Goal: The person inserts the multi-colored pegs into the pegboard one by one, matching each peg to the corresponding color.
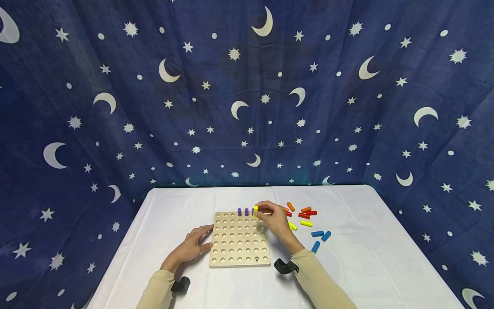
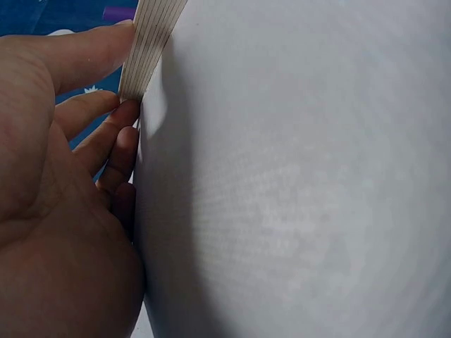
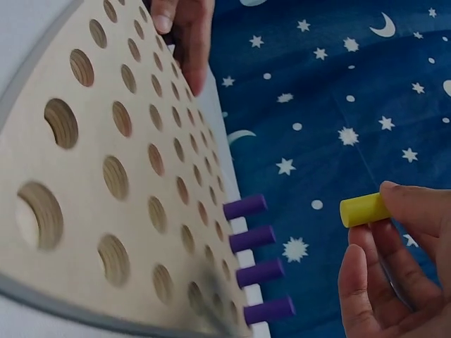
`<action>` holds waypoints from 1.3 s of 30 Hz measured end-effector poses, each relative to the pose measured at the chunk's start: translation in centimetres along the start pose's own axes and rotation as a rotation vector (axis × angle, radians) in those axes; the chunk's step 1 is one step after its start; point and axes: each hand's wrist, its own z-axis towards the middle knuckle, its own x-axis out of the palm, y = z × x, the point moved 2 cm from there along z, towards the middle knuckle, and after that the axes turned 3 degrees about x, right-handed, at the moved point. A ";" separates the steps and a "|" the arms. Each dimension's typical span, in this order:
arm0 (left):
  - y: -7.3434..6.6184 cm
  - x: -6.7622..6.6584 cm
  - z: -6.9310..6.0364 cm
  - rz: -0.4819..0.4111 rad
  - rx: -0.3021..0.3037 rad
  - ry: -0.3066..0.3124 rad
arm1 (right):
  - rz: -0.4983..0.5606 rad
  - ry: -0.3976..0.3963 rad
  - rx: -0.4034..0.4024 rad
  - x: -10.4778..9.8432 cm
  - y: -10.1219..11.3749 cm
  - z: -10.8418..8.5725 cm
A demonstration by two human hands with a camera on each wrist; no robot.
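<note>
A square wooden board (image 1: 235, 255) with rows of round holes lies on the table. Several purple pegs (image 3: 261, 272) stand in its back row. Thumb and fingers of my left hand (image 1: 190, 248) touch the board's left edge, spread and relaxed; the left wrist view shows this hand (image 2: 63, 190) against the board's side (image 2: 148, 53). Between thumb and fingertips, my right hand (image 1: 275, 221) pinches a yellow peg (image 1: 256, 209) above the back right part of the board. In the right wrist view that yellow peg (image 3: 365, 210) is clear of the board, beside the purple ones.
Right of the board lie loose pegs: orange (image 1: 290, 206), red (image 1: 303, 216), yellow (image 1: 306, 223) and blue (image 1: 317, 234). A white cloth (image 1: 366, 257) covers the table. Behind it hangs a dark blue curtain (image 1: 216, 107) with moons and stars. Both wrists wear black devices (image 1: 285, 266).
</note>
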 end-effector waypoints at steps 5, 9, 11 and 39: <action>0.0 0.0 0.0 -0.003 -0.001 -0.001 | 0.003 0.030 -0.011 1.2 -0.5 0.1; 0.0 0.0 0.0 -0.003 -0.001 -0.002 | 0.009 0.061 -0.012 2.2 -0.8 0.2; 0.0 0.0 0.0 -0.007 -0.004 -0.003 | 0.002 0.071 -0.018 2.6 -0.9 0.3; 0.1 0.0 0.0 0.011 -0.001 -0.015 | -0.149 0.066 0.017 6.0 -2.6 0.9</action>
